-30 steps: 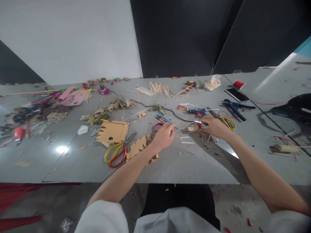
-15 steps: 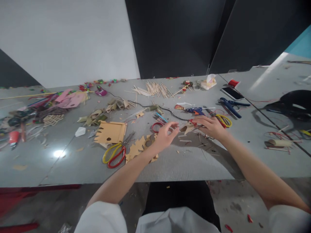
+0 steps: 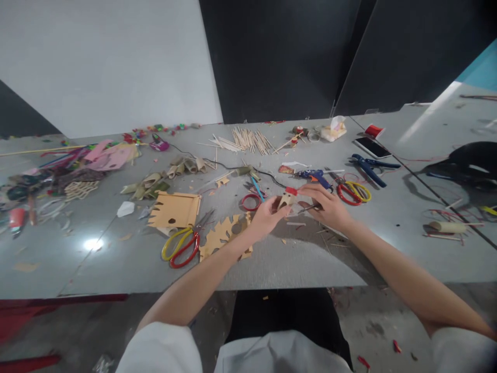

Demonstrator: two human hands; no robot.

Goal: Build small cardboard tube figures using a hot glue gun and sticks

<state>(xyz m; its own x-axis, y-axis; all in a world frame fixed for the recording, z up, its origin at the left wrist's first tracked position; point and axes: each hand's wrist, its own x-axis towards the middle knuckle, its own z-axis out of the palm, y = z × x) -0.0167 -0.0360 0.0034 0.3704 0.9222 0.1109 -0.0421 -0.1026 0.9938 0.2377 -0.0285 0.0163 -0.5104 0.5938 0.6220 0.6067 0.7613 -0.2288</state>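
My left hand [image 3: 267, 215] and my right hand [image 3: 325, 205] meet over the grey table [image 3: 272, 264]. Between them is a small tan craft piece with a red top [image 3: 288, 197]. My left fingers pinch its left side. My right hand closes on its right side and also holds a thin dark stick [image 3: 306, 210]. A red ring [image 3: 250, 201] and a blue stick [image 3: 256, 187] lie just left of my left hand. A blue glue gun [image 3: 315, 176] lies just behind my right hand.
Yellow and red scissors [image 3: 182, 244] lie on cardboard cut-outs [image 3: 175, 210] at the front left. Red and yellow scissors [image 3: 353, 191], blue pliers [image 3: 368, 167] and a phone [image 3: 372, 147] sit to the right. Wooden sticks [image 3: 248, 140] are heaped at the back, coloured scraps [image 3: 97, 158] far left.
My left hand left the blue stick and came right to the craft piece. My right hand lifted the piece and drew it left toward the other hand.
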